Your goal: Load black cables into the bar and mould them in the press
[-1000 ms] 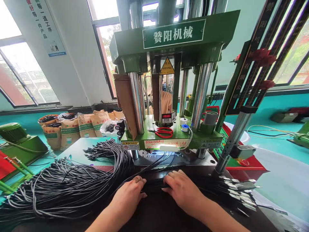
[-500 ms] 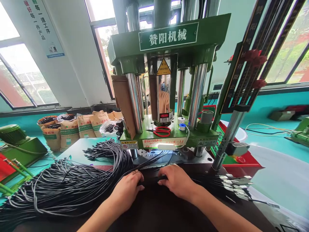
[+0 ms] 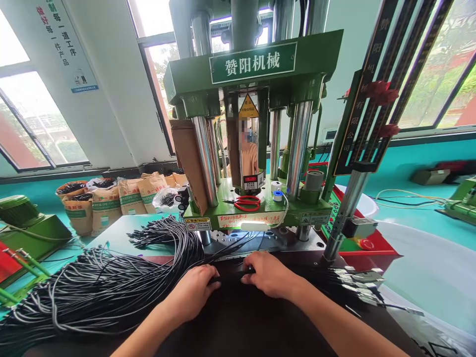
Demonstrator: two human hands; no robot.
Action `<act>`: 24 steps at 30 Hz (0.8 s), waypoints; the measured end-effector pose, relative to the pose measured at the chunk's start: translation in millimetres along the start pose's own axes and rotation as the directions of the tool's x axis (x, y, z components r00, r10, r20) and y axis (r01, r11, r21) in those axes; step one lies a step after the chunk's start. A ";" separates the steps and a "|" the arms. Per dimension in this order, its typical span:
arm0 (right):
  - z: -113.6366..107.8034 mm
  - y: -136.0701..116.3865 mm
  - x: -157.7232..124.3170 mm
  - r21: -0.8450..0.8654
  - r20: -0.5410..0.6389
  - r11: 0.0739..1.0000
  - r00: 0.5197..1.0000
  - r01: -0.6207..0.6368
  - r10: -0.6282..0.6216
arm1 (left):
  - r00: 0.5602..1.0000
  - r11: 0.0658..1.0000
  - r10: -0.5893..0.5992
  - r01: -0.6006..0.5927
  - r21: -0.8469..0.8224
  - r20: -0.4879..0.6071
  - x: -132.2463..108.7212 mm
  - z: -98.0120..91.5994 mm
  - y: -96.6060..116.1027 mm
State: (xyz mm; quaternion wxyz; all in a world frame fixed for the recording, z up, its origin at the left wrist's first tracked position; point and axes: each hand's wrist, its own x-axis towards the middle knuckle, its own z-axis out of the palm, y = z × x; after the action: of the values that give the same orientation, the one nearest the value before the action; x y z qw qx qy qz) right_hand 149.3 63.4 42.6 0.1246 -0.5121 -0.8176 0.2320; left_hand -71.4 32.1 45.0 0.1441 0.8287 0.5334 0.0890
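Head view shows our left hand (image 3: 193, 290) and right hand (image 3: 269, 274) side by side, both curled down over a flat row of thin black cables (image 3: 231, 277) on the dark bench (image 3: 245, 322), just before the green 4-column press (image 3: 253, 148). We see a large loose bundle of black wires (image 3: 96, 287) spreading left, and red-handled scissors (image 3: 248, 202) on the press base.

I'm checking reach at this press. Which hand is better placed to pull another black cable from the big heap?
Probably the left hand: it rests beside the heap of black cables, whose strands run right past its fingers. The right hand lies on the far side, nearer the green press.
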 end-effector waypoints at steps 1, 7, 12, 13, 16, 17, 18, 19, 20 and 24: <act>0.1 0.3 0.1 0.007 0.000 1.000 1.000 0.004 -0.004 | 1.000 1.000 0.007 -0.007 0.000 -0.008 -0.3 1.0 -0.5; 4.2 0.0 0.8 0.013 -0.059 0.998 0.997 0.056 -0.055 | 0.998 0.999 0.049 -0.050 -0.014 -0.049 -2.3 -0.1 1.2; 4.0 -0.3 1.3 0.009 -0.069 0.996 0.994 0.088 -0.087 | 1.000 0.998 0.020 -0.021 -0.057 -0.011 -0.8 -6.5 1.0; 3.0 -0.3 1.3 0.005 -0.070 0.996 0.993 0.093 -0.092 | 1.000 0.998 0.018 -0.018 -0.065 -0.001 -0.3 -7.4 0.7; -0.3 -2.0 -0.3 -0.018 -0.095 0.994 0.989 0.109 -0.110 | 1.000 0.996 0.025 -0.026 -0.088 -0.011 0.6 -9.2 -0.3; -1.0 -3.3 -1.5 -0.030 -0.109 0.993 0.987 0.118 -0.120 | 0.999 0.995 0.028 -0.030 -0.097 -0.017 0.5 -9.5 -0.8; -1.4 -4.8 -3.1 -0.044 -0.123 0.991 0.984 0.128 -0.132 | 0.999 0.994 0.033 -0.035 -0.107 -0.021 0.2 -9.8 -1.3; -1.4 -6.3 -5.2 -0.061 -0.136 0.988 0.980 0.139 -0.146 | 0.999 0.992 0.039 -0.041 -0.120 -0.024 -0.3 -9.9 -2.0; -1.0 -7.4 -7.5 -0.081 -0.147 0.986 0.976 0.147 -0.158 | 0.998 0.990 0.047 -0.051 -0.132 -0.032 -1.0 -10.0 -2.8; 0.7 2.6 -21.5 -0.176 -0.140 0.971 0.972 0.164 -0.189 | 0.991 0.982 0.097 -0.109 -0.151 -0.089 -4.6 -8.9 -7.1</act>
State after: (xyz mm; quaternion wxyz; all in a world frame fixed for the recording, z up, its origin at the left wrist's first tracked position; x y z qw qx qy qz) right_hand 160.6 45.0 41.4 0.1660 -0.4621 -0.8640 0.1117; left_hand -82.1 32.0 51.0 0.1819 0.8371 0.4865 0.1714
